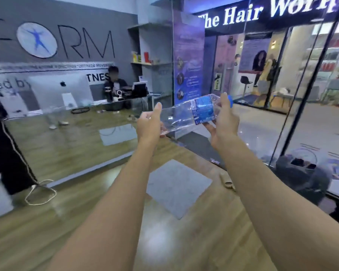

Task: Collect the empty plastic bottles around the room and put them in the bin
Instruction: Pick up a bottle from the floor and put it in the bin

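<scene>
Head view: clear plastic bottle (194,112) with blue label and blue cap, held sideways in mid-air above the near edge of the wooden counter (67,145). Probably light, thin-walled, crushable (already crumpled); best gripped at both ends. Left hand (149,125) closed around base, right hand (224,118) clasping neck end.

bottle (192,113) between hands, seemingly above counter (76,145)

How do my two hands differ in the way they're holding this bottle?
The left hand grips the clear, crumpled base end of the bottle; the right hand grips the end with the blue label and cap. The left sits lower, the right higher. Both hold it in the air with thumbs up.
</scene>
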A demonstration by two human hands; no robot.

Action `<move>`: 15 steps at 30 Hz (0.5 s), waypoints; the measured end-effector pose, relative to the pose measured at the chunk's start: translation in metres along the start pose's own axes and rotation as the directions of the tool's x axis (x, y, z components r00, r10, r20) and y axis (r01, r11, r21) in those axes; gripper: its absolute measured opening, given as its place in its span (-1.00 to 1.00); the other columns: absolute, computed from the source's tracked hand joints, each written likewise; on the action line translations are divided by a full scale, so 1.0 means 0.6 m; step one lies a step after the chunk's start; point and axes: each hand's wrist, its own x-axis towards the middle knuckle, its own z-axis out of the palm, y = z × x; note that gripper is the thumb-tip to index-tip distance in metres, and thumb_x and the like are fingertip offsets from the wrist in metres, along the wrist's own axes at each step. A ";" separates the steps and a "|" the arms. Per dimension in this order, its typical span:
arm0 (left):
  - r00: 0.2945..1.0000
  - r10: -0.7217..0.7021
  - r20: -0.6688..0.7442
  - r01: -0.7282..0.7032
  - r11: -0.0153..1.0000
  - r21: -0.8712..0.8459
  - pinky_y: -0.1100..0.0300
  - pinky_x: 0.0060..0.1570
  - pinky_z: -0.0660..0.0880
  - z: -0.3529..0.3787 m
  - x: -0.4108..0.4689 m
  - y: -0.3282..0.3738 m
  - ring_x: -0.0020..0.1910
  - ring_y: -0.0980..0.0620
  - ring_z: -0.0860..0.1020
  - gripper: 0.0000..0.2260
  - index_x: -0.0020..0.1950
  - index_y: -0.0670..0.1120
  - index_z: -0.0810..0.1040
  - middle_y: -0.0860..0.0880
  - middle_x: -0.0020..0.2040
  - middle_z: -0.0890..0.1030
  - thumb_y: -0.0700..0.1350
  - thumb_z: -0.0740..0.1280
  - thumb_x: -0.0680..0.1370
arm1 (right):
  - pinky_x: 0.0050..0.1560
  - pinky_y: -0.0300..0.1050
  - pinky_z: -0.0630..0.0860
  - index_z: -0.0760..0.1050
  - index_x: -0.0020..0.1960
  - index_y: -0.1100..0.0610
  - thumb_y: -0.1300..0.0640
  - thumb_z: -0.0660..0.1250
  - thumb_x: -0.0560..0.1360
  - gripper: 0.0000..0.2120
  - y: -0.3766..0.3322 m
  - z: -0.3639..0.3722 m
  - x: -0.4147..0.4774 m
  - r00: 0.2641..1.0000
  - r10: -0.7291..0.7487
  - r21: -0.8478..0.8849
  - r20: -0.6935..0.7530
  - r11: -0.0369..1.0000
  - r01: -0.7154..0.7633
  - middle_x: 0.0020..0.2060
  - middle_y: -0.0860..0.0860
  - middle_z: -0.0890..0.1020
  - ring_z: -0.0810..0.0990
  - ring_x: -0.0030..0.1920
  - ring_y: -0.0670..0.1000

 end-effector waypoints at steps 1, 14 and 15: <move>0.999 -0.001 -0.054 0.001 1.000 0.012 -0.07 -0.20 0.63 -0.047 0.022 -0.001 -0.24 -0.08 0.62 -0.60 -0.08 -0.06 0.49 -0.13 -0.19 0.66 0.29 0.29 0.48 | -0.28 -0.13 0.60 0.54 0.06 0.12 -0.06 0.34 0.55 -0.74 0.030 0.044 -0.002 0.999 0.001 -0.003 0.036 1.000 -0.001 -0.15 0.04 0.62 0.62 -0.22 -0.01; 0.806 0.066 -0.589 0.016 0.991 0.134 -0.03 -0.23 0.64 -0.559 0.254 -0.035 -0.29 -0.03 0.61 -0.65 -0.05 0.05 0.48 -0.10 -0.16 0.61 0.27 0.07 0.62 | -0.22 -0.15 0.61 0.51 0.01 0.03 -0.08 0.34 0.56 -0.81 0.403 0.553 -0.057 0.843 0.267 -0.060 0.467 0.961 -0.271 -0.04 0.01 0.70 0.68 -0.14 -0.07; 0.790 0.071 -0.610 0.022 0.990 0.143 0.03 -0.35 0.60 -0.593 0.267 -0.035 -0.30 -0.02 0.59 -0.64 -0.07 0.05 0.47 -0.09 -0.18 0.58 0.27 0.06 0.62 | -0.26 -0.16 0.59 0.51 0.01 0.04 -0.08 0.34 0.56 -0.81 0.427 0.589 -0.064 0.822 0.287 -0.071 0.492 0.954 -0.291 -0.06 0.00 0.70 0.68 -0.16 -0.07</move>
